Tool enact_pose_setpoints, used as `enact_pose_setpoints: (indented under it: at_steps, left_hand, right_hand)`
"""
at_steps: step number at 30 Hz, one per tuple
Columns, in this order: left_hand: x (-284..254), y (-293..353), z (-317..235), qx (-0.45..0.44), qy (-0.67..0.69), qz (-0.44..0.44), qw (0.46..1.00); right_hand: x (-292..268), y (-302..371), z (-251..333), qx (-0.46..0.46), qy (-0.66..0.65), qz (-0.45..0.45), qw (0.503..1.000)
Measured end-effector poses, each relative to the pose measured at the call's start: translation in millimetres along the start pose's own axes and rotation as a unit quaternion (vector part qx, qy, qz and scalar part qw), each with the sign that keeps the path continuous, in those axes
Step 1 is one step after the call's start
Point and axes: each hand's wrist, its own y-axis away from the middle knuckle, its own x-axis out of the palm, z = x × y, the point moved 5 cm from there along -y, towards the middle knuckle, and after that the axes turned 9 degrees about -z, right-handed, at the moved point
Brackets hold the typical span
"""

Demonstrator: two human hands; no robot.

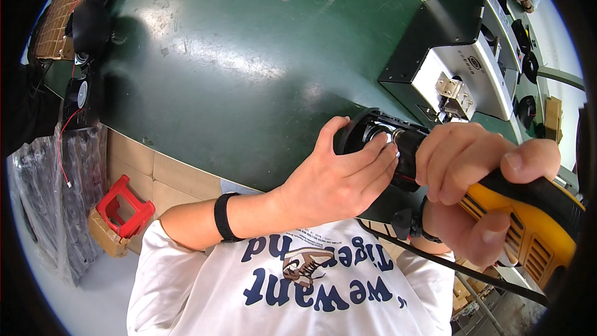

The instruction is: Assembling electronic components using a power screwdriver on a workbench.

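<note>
Your left hand [339, 182] is cupping the round black part [357, 132] over the green table [211, 118]; your right hand [459, 165] is clamping the yellow power tool [542, 239], its long axis slanting up-left toward that part.

Table [249, 25], 11 o'clock: green, surface scuffed, reflecting light. Machine [457, 56], 2 o'clock: silver face, black side, standing on the table. Stool [138, 218], 8 o'clock: red, overlapping a carton [107, 236] in view. Film [56, 211], 9 o'clock: clear, crumpled.
</note>
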Motion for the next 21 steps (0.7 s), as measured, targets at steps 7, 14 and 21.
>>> enact_pose_setpoints:
  at_steps: [7,14,21]
  left_hand:
    - [0.7,-0.3,-6.8,-0.005,-0.013,0.007,1.0]
    - [1.1,-1.9,-8.0,-0.012,-0.009,0.03,0.999]
    - [0.8,-3.0,-7.4,-0.017,0.02,0.038,0.999]
  right_hand:
    - [0.2,-2.7,0.8,0.017,0.017,0.003,1.0]
    - [0.1,-1.4,2.1,0.029,0.021,-0.003,0.999]
    - [0.5,-3.1,-2.1,0.032,-0.01,-0.01,0.999]
